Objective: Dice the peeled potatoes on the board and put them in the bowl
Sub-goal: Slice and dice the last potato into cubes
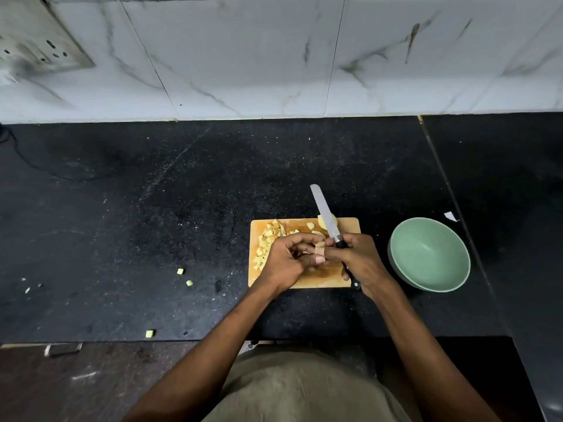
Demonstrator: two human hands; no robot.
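Observation:
A small wooden cutting board [350,223] lies on the black counter. Diced potato pieces [269,236] are heaped on its left part, and a larger potato piece [323,221] sits at its far edge behind the blade. My right hand [361,263] grips the black handle of a knife [324,213], blade pointing away and up. My left hand [289,260] hovers over the board with curled fingers and pinches a small potato piece [320,245] next to the right hand. The green bowl [429,254] stands to the right of the board and looks empty.
Three stray potato cubes [180,271] lie on the counter left of the board, one near the front edge [149,333]. A marble-tiled wall rises behind the counter, with a socket plate [36,50] at upper left. A cable [18,153] runs at far left.

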